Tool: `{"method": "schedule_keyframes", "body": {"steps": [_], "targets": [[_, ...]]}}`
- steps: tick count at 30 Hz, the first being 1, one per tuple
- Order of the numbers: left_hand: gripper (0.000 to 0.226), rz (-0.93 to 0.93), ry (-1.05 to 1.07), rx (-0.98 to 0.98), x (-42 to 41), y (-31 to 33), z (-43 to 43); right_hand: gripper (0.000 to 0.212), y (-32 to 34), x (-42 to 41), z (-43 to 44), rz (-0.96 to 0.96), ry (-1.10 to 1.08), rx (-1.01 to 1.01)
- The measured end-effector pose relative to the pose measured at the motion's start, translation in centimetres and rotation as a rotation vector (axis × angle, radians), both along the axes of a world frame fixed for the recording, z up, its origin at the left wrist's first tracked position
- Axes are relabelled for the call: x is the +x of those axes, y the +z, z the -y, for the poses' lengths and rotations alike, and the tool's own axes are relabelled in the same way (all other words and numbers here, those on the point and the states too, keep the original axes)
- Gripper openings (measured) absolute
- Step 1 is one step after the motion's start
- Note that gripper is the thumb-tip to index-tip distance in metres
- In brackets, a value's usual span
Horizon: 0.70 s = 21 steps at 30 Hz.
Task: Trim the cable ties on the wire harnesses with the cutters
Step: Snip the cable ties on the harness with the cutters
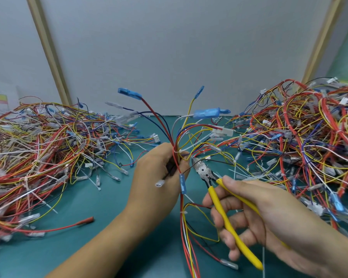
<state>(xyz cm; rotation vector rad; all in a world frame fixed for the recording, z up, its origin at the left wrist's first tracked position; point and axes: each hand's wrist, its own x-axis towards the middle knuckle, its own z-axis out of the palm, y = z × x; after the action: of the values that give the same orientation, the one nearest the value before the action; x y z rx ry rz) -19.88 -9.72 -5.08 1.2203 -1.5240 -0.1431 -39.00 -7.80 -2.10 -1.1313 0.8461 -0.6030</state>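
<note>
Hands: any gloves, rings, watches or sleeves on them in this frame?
No. The left hand and right hand are bare: no gloves, rings or watch visible. The left forearm and right forearm are uncovered to the frame edge; no sleeve shows.

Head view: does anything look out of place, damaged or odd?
Only mildly: one red wire strays from the left pile across the green mat. Nothing looks damaged or spilled.

Two hands point(157, 171) point(255, 215), one cutters point(202, 170), two harness piles point(38, 149) point(309, 137)
</note>
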Motion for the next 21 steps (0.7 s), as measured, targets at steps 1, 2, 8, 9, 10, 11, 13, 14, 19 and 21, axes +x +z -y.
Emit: {"method": "schedule_keyframes", "body": {"steps": [1, 2, 8, 9, 10, 11, 13, 14, 19, 21], "targets": [[0.016, 0.023, 0.004, 0.000, 0.0, 0.0, 0.0, 0.046, 0.0, 0.0, 0.0, -0.012, -0.004, -0.005], [0.017, 0.041, 0.007, -0.001, 0.0, -0.1, 0.0, 0.046, -0.1, 0.0, 0.0, -0.027, -0.010, -0.012], [0.015, 0.034, 0.015, 0.002, 0.0, -0.1, 0.1, 0.044, -0.1, 0.0, -0.1, -0.072, -0.041, -0.047], [0.014, 0.019, 0.013, 0.006, -0.1, -0.1, 0.1, 0.044, -0.1, 0.0, -0.1, -0.070, -0.041, -0.043], [0.013, -0.019, 0.004, 0.018, -0.1, -0.1, 0.1, 0.044, -0.1, 0.0, -0.2, -0.068, -0.043, -0.039], [0.012, -0.072, -0.009, 0.033, -0.2, -0.1, 0.1, 0.045, -0.1, 0.0, -0.2, -0.071, -0.045, -0.034], [0.008, -0.163, -0.042, 0.062, -0.3, 0.0, 0.2, 0.046, -0.1, 0.1, -0.2, -0.083, -0.040, -0.028], [0.005, -0.201, -0.058, 0.089, -0.3, 0.0, 0.2, 0.046, 0.0, 0.1, -0.2, -0.088, -0.035, -0.027], [0.021, -0.450, -0.117, 0.333, 0.1, -0.3, 1.1, 0.046, 0.4, -0.3, 0.0, -0.107, 0.029, -0.036], [0.023, -0.418, -0.075, 0.400, 0.3, -0.6, 1.4, 0.046, 0.7, -0.6, 0.1, -0.129, 0.091, -0.037]]}}
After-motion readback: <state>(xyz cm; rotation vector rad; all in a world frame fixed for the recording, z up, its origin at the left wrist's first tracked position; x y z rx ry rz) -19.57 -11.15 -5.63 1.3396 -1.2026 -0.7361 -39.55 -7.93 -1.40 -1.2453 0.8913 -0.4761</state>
